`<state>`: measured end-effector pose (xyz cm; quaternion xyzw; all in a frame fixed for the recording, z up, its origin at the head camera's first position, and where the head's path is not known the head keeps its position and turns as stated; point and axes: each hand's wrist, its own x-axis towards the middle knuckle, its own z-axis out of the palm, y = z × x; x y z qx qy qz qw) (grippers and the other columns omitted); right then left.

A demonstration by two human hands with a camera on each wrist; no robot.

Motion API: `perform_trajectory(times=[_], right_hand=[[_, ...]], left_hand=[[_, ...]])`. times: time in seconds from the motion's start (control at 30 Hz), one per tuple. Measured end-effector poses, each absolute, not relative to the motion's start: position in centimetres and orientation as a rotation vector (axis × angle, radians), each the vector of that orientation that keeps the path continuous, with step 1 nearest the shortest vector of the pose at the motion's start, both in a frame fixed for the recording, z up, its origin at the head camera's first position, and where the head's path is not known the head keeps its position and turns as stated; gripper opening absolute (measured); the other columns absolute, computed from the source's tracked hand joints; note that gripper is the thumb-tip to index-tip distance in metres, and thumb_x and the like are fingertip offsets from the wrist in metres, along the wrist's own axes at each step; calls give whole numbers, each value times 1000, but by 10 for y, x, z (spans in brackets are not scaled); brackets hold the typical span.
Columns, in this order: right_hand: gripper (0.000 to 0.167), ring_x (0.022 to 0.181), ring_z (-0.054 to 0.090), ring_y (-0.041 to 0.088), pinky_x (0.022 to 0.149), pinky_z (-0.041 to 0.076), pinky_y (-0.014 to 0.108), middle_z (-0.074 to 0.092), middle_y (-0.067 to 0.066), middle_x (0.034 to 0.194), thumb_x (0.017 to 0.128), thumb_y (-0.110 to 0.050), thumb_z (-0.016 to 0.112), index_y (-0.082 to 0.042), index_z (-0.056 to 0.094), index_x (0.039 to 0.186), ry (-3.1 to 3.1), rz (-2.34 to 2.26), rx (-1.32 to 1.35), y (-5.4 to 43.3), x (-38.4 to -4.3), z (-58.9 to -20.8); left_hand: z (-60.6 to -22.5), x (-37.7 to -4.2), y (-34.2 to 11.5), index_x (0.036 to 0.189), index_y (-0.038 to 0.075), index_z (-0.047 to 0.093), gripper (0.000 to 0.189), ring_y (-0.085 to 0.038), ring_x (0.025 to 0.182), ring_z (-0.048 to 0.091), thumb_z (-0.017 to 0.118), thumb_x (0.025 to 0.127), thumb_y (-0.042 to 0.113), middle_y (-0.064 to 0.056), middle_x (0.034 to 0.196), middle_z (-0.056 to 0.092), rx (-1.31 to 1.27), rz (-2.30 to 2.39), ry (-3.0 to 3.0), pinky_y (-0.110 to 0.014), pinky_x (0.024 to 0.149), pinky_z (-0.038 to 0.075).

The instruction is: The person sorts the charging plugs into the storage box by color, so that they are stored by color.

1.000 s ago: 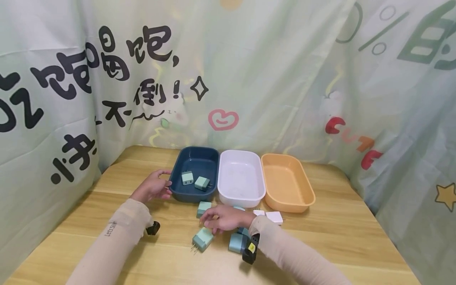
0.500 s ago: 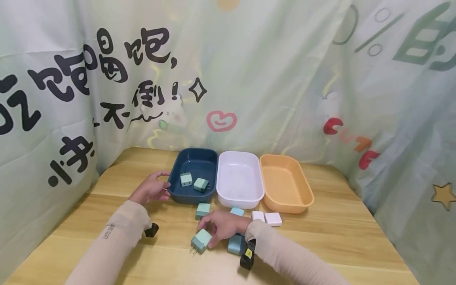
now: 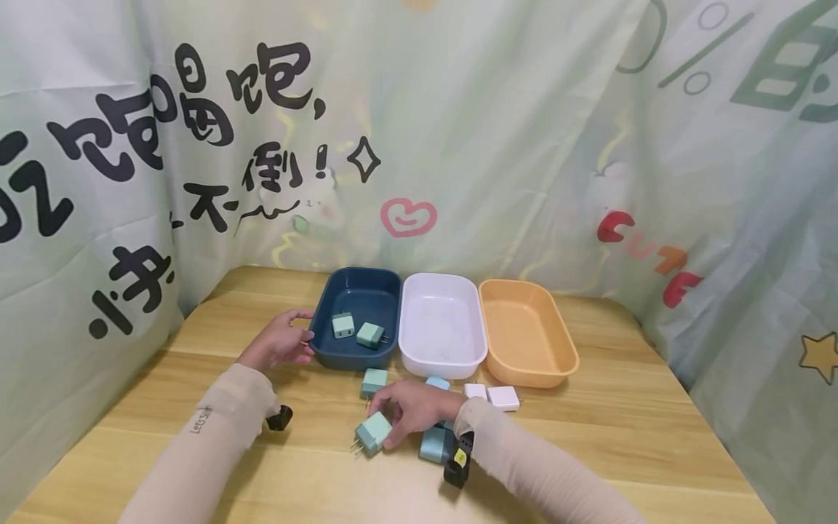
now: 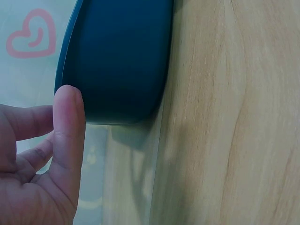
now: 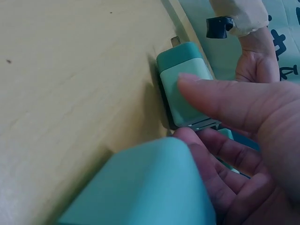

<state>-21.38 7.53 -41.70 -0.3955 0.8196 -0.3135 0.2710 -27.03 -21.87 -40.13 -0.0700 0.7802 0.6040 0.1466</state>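
Observation:
My right hand (image 3: 415, 407) pinches a pale green charger plug (image 3: 374, 433) between thumb and fingers, its metal prongs pointing away from the palm. In the right wrist view the thumb lies on the face of this charger plug (image 5: 185, 89). My left hand (image 3: 281, 340) touches the left side of a navy box (image 3: 356, 362) with fairly straight fingers; its thumb is at the rim in the left wrist view. Two green charger plugs (image 3: 370, 335) lie inside that box. Another green charger plug (image 3: 374, 382) is on the table before it. A blue charger plug (image 3: 435, 444) sits below my right wrist.
A white box (image 3: 444, 367) and an orange box (image 3: 530, 371) stand in a row right of the navy one. Two white charger plugs (image 3: 503, 398) and a light blue charger plug (image 3: 438, 383) lie in front of them. Printed curtains (image 3: 471, 145) enclose the wooden table (image 3: 628, 437).
My right hand has come down toward the green charger plug and taken hold of it, and the plug has shifted slightly. The left hand stays at the navy box.

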Motion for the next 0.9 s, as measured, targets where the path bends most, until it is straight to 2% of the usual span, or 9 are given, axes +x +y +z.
perform_trajectory(times=[0.47,0.9], right_hand=[[39,61,61,9,59,51,21,58,-8,98,74,-4,83,-13,64,108,2172,-939,-1008,77,-221,-405],[40,65,64,9,58,51,22,59,-7,98,74,-8,84,-15,65,109,2239,-945,-1026,75,-230,-392]], left_hand=[[-402,-270,-218,147,5,32,49,-22,72,61,44,100,2,-29,114,52,-192,1729,2267,-35,64,58],[-402,-270,-218,148,7,31,49,-23,72,61,44,100,2,-28,112,52,-193,1733,2256,-35,64,58]])
